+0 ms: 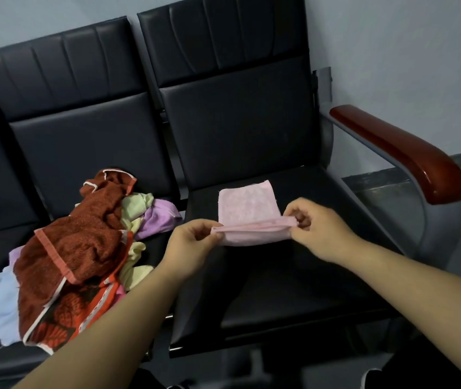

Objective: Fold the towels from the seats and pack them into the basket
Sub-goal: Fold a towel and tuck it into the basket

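Observation:
A small pink towel (247, 204) lies partly folded on the right-hand black seat (293, 276). My left hand (192, 245) pinches the near left corner of its folded edge, and my right hand (317, 228) pinches the near right corner. The near edge is lifted a little off the seat between them, while the far half lies flat. On the middle seat sits a loose heap of towels (83, 248): a large dark red one on top, with yellow, purple, light blue and red patterned ones under and around it. No basket is in view.
The seats form a row of black padded chairs with high backs (232, 80). A glossy red-brown armrest (403, 153) on a grey metal frame bounds the right seat. A pale wall and grey floor lie beyond it.

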`<state>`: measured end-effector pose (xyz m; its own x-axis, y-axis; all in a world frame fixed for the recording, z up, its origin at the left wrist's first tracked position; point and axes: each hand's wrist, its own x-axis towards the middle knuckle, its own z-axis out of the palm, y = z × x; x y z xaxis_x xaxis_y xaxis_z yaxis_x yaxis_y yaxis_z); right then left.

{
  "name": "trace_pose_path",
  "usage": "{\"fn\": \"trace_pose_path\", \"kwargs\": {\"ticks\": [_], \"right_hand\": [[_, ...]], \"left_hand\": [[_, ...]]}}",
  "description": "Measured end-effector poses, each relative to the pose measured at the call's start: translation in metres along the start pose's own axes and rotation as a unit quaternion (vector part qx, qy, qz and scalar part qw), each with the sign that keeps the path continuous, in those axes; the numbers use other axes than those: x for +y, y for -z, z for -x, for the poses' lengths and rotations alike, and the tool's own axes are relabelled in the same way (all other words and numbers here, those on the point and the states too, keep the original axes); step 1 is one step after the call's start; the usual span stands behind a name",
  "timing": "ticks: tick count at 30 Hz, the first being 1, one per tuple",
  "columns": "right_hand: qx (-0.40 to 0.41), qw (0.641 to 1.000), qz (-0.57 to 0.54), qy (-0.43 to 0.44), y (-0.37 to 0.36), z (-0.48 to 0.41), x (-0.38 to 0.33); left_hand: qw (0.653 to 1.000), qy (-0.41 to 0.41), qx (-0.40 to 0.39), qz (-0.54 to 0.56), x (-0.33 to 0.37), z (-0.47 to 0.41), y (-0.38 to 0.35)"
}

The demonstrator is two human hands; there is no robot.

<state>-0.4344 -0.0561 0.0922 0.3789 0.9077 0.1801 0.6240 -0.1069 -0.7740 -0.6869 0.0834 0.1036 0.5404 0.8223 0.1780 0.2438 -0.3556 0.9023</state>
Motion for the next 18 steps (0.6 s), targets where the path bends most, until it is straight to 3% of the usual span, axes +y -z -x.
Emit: {"fn": "trace_pose_path", "kwargs": {"ticks": [3, 7, 9, 13, 18], "right_hand": [[0.024, 0.989, -0.137, -0.046, 0.006, -0.012, -0.016], [-0.109, 0.930, -0.320, -0.146, 0.019, -0.015, -0.028], [-0.157, 0.916, -0.329, -0.168, 0.026, -0.016, -0.030], [-0.166, 0.919, -0.307, -0.182, 0.022, -0.021, -0.027], [-0.094, 0.938, -0.266, -0.204, 0.014, -0.034, -0.021]], "left_hand": [[1.000, -0.012, -0.008, 0.014, 0.007, -0.007, 0.016], [0.992, 0.019, -0.081, 0.096, 0.017, -0.007, 0.041], [0.984, 0.037, -0.120, 0.124, 0.015, -0.007, 0.048], [0.977, 0.065, -0.157, 0.125, 0.009, -0.011, 0.046], [0.990, 0.072, -0.069, 0.097, 0.007, -0.027, 0.033]]}}
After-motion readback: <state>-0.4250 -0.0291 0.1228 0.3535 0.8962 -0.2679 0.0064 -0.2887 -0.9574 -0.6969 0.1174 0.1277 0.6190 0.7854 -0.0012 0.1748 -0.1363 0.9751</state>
